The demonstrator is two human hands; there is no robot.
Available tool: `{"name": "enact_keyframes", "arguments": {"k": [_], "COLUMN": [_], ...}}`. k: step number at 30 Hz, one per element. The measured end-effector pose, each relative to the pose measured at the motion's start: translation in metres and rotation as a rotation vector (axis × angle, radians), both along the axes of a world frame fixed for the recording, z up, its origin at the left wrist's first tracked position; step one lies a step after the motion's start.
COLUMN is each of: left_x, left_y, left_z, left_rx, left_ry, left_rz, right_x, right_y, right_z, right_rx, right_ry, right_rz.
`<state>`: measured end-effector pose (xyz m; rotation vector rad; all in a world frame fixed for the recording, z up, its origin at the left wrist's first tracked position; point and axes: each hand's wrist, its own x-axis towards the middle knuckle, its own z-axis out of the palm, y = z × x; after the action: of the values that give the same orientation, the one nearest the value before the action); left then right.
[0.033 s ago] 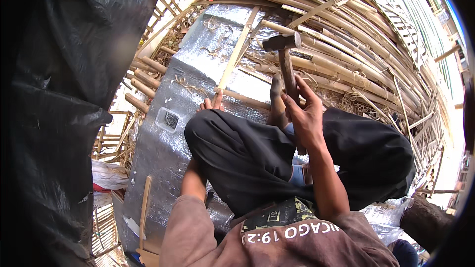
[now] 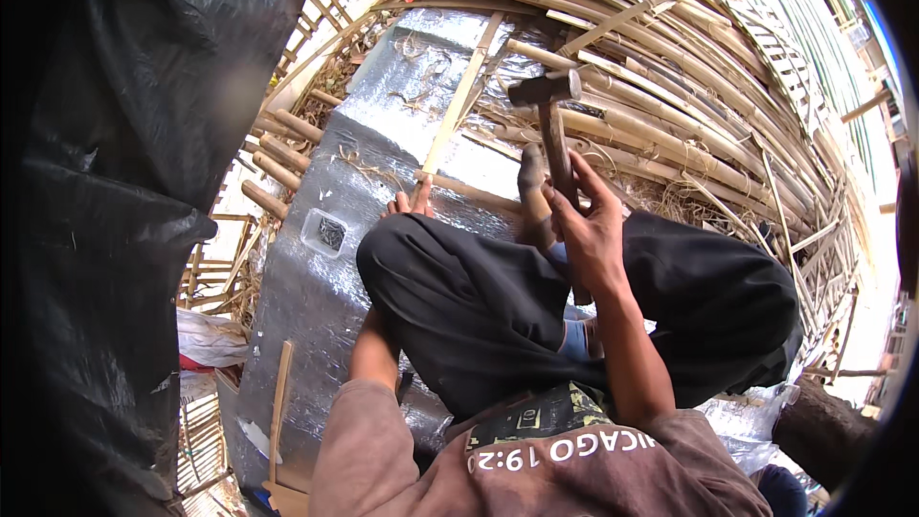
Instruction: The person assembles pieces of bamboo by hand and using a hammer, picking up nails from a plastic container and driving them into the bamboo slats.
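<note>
My right hand [image 2: 595, 230] is wrapped round the wooden handle of a hammer [image 2: 553, 124]. Its dark metal head is raised, and the handle's lower end hangs beneath my fist. Beyond my bent knee, my left hand [image 2: 410, 203] rests on the silver foil sheet [image 2: 321, 191], fingers stretched out and apart. One fingertip touches the spot where a long pale bamboo strip [image 2: 459, 105] meets a shorter crosswise strip [image 2: 474, 194]. My knee hides the rest of that hand. To its left, a small clear plastic tub [image 2: 325, 233] holds dark, thin pieces, perhaps nails.
A big stack of split bamboo [image 2: 670, 124] fills the far right. Cut bamboo poles [image 2: 278, 169] stick out along the sheet's left edge. A black plastic sheet [image 2: 115, 182] hangs at the left. Another bamboo strip [image 2: 281, 402] lies near left; a dark log [image 2: 828, 426] sits near right.
The hammer and my right hand have shifted very slightly, with the hammer head a touch lower. My left hand stays in place.
</note>
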<state>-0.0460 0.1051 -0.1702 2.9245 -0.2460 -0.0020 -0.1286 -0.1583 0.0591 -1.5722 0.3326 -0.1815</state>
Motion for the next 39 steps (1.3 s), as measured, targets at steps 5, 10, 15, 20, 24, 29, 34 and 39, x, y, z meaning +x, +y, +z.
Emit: {"name": "enact_keyframes", "arguments": {"k": [5, 10, 15, 20, 24, 29, 34, 39], "left_x": [-0.006, -0.005, -0.003, -0.004, -0.004, 0.000, 0.001, -0.014], "left_y": [-0.008, -0.007, 0.002, -0.013, -0.004, -0.006, -0.008, -0.004], "left_z": [0.012, 0.019, 0.010, 0.018, 0.007, 0.000, 0.004, 0.019], "left_rx": [0.031, 0.030, 0.038, 0.025, 0.029, 0.074, 0.147, 0.035], "left_ry": [0.025, 0.000, 0.012, 0.026, -0.032, -0.086, -0.021, -0.138], "left_rz": [0.007, -0.018, 0.014, 0.019, 0.008, -0.023, -0.009, 0.026], "right_x": [0.005, 0.005, -0.006, -0.015, -0.024, -0.036, -0.053, -0.059], "right_y": [0.007, 0.020, 0.019, 0.008, 0.008, 0.001, 0.001, 0.001], "right_z": [-0.035, -0.055, -0.058, -0.046, -0.023, 0.007, 0.032, 0.042], "right_rx": [0.055, 0.089, 0.102, 0.128, 0.215, 0.241, 0.291, 0.324], "right_ry": [0.131, 0.244, 0.279, 0.230, 0.142, -0.013, -0.066, -0.132], "right_rz": [0.041, 0.101, 0.112, 0.029, 0.005, -0.008, -0.017, 0.003]}}
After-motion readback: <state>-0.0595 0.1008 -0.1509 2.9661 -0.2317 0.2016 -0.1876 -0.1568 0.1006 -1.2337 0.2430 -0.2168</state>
